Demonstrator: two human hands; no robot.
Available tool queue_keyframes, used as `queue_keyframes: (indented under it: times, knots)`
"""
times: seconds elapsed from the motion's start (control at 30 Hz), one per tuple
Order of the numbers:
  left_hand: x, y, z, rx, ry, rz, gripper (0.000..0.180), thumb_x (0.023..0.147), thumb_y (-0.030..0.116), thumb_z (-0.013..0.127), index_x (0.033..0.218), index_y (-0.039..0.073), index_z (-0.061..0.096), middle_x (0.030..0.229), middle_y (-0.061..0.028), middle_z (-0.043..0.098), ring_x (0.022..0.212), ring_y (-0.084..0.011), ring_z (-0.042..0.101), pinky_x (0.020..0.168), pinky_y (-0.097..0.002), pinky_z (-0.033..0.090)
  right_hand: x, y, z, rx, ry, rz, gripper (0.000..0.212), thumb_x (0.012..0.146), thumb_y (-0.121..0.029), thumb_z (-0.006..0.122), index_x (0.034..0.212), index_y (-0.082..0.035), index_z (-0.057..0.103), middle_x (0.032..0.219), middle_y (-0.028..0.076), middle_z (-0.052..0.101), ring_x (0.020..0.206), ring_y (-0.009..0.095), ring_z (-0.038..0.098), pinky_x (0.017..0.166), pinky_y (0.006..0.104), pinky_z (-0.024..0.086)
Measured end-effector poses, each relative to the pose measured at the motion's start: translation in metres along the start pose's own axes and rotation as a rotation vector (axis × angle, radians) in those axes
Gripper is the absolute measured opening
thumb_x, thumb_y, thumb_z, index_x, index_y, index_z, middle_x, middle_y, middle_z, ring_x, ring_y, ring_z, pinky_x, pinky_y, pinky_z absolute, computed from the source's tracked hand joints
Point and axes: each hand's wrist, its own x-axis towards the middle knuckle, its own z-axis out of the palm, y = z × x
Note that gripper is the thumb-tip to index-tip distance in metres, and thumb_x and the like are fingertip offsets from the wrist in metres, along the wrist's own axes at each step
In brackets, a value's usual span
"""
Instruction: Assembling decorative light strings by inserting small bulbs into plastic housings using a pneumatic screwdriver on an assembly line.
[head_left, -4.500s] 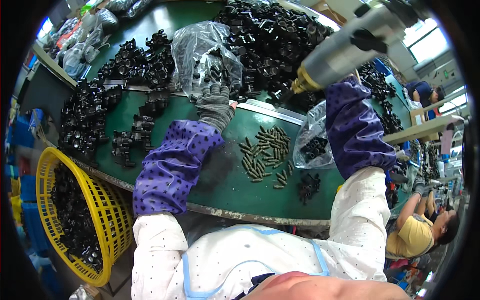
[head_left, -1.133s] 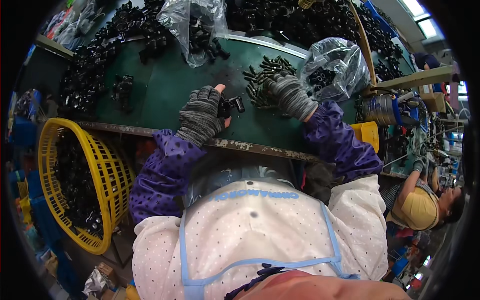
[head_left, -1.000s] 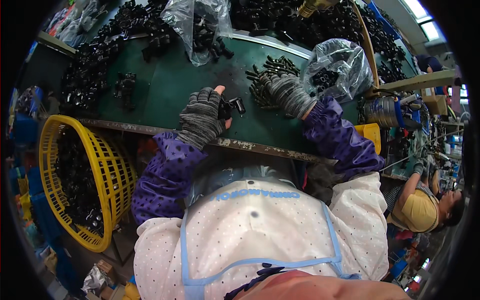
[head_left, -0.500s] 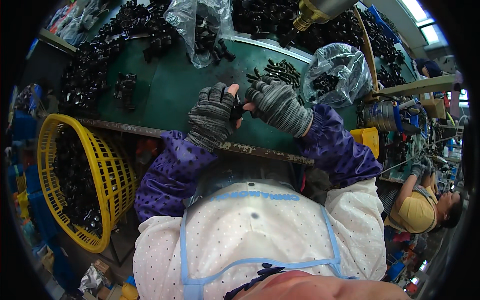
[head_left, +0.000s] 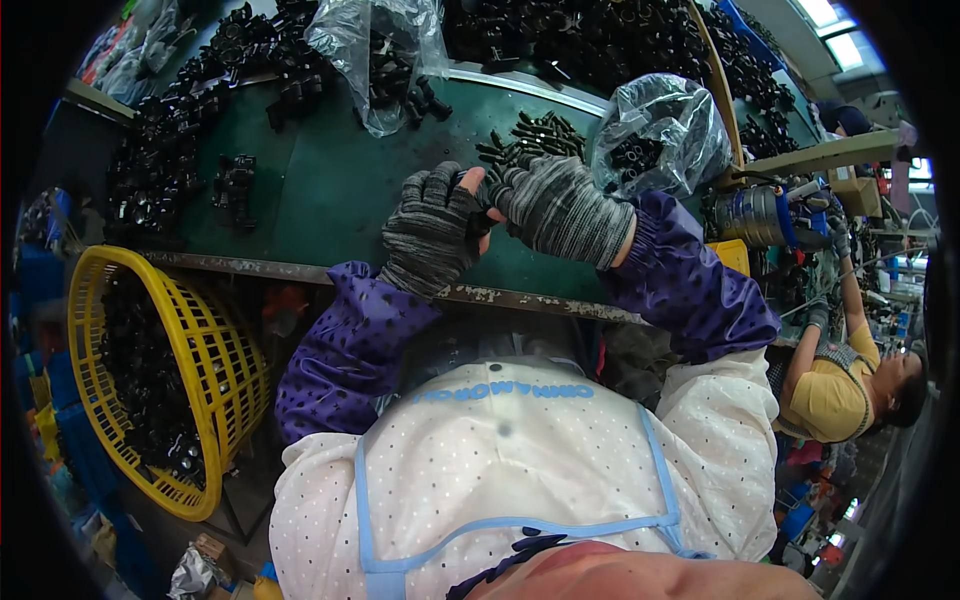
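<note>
Both hands wear grey striped gloves with bare fingertips and meet over the green worktop near its front edge. My left hand is closed, its thumb pointing up, around a small black part that the fingers mostly hide. Against the same part my right hand presses its pinched fingertips. Just beyond the right hand lies a pile of slim, dark, shiny pins. A clear plastic bag with black ring-like pieces inside sits to the right of that pile.
Heaps of black parts line the back of the green worktop. Another clear bag lies at the back, and a few black pieces lie left. A yellow basket of black parts stands lower left. A co-worker is at right.
The brass-tipped tool at the top has gone out of sight. The view has shifted slightly; my hands stay together at the black part. The co-worker's arm at right has reached out.
</note>
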Motion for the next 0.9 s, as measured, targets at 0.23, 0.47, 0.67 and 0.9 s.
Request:
queue_keyframes:
  times: [0.23,0.47,0.67,0.9]
  knots:
    - [0.008,0.002,-0.004,0.006,-0.006,-0.031,0.065,0.057,0.018,0.070,0.117,0.010,0.047,0.108,-0.0151,0.050,0.098,-0.0340,0.048,0.083,-0.0421,0.042,-0.019,0.096,-0.013,0.010,0.454,0.133,0.032,0.088,-0.028,0.049,0.109,-0.004,0.046,0.086,0.008,0.056,0.065,0.020,0.059,0.060,0.0317,0.054]
    - [0.017,0.004,0.005,-0.068,-0.115,-0.063,0.068,0.056,0.020,0.071,0.118,0.011,0.045,0.111,-0.0139,0.049,0.102,-0.0334,0.046,0.085,-0.0426,0.041,-0.011,0.181,-0.112,1.055,0.984,0.152,0.057,0.073,-0.036,0.071,0.110,0.000,0.047,0.093,0.011,0.058,0.086,0.024,0.058,0.069,0.0303,0.052]
    - [0.006,-0.006,-0.012,0.040,-0.089,-0.146,0.068,0.055,0.020,0.072,0.118,0.013,0.046,0.111,-0.0123,0.049,0.101,-0.0325,0.046,0.083,-0.0419,0.043,0.053,0.069,-0.062,2.015,0.672,-0.624,0.051,0.080,-0.030,0.062,0.117,-0.001,0.041,0.105,0.020,0.053,0.085,0.039,0.060,0.074,0.0520,0.052]
    - [0.014,-0.001,-0.019,-0.011,-0.027,-0.034,0.068,0.054,0.019,0.073,0.118,0.012,0.048,0.110,-0.0117,0.050,0.099,-0.0316,0.048,0.082,-0.0410,0.044,0.034,0.054,-0.050,1.968,0.774,-0.214,0.046,0.071,-0.010,0.065,0.112,-0.004,0.043,0.095,0.017,0.053,0.079,0.039,0.061,0.067,0.0518,0.054]
